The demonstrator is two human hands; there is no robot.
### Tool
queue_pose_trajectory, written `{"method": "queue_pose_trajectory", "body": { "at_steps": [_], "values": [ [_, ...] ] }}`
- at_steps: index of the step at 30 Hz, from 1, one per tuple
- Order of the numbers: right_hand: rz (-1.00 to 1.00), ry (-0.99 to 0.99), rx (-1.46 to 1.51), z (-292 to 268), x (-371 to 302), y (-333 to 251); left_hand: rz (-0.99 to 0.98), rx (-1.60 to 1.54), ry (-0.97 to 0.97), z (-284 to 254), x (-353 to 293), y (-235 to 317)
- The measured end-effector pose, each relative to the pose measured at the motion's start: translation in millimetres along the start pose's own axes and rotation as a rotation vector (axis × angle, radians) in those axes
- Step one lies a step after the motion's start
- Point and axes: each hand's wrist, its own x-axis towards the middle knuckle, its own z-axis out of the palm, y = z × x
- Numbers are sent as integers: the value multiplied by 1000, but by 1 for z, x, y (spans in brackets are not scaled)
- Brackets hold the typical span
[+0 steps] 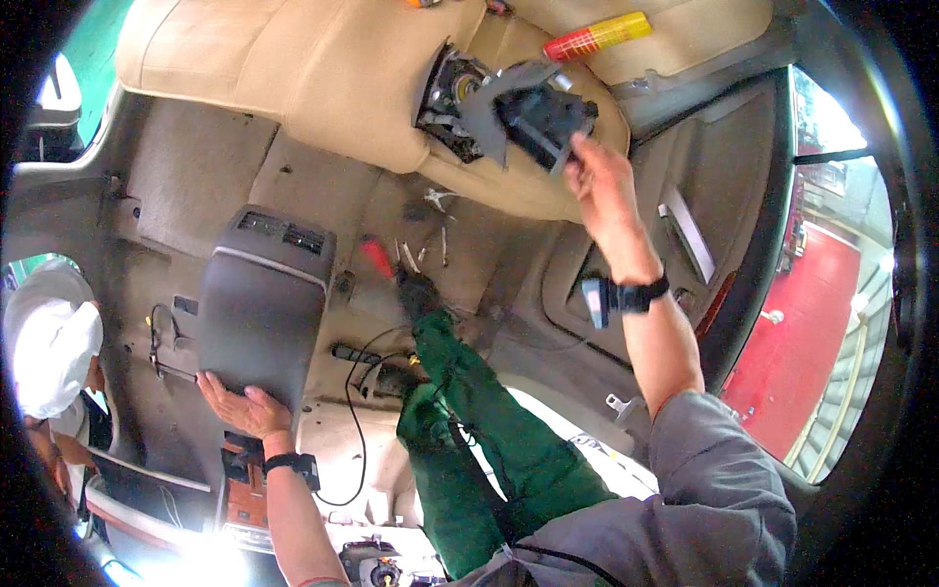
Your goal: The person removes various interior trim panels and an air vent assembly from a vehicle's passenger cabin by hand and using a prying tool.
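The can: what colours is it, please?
The can is red and yellow, clearest in the head view.

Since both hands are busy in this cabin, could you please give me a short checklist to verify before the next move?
1. Left hand on the dark grey, rounded console: ok, touching its near end.
2. Right hand at the black, boxy plastic part: ok, fingers at its edge.
3. Firmness of that right-hand grip: cannot tell.
4. Red-and-yellow cylindrical can apart from the plastic part: ok, lying on its side.
5. Floor beside the dark shoe free of loose items: not ok, a red handle-like object lies there.
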Motion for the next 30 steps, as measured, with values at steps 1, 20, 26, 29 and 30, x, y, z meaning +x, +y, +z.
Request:
{"method": "queue_pose_trajectory", "body": {
  "at_steps": [1, 20, 26, 29, 30],
  "values": [
    [-58, -80, -178, -1, -25, 7, -5, -1, -7, -2, 0, 2],
    [-729, -653, -1193, 1, -181, 86, 53, 30, 13, 0, -1, 1],
    [-601, -582, -1091, -7, -187, 104, 76, 47, -36, -7, 5, 4],
    [-535, -581, -1109, -17, -193, 120, 35, 41, -46, -7, 5, 9],
    [-500, -584, -1125, -22, -196, 123, 56, 51, -42, -8, 7, 10]
  ]
}}
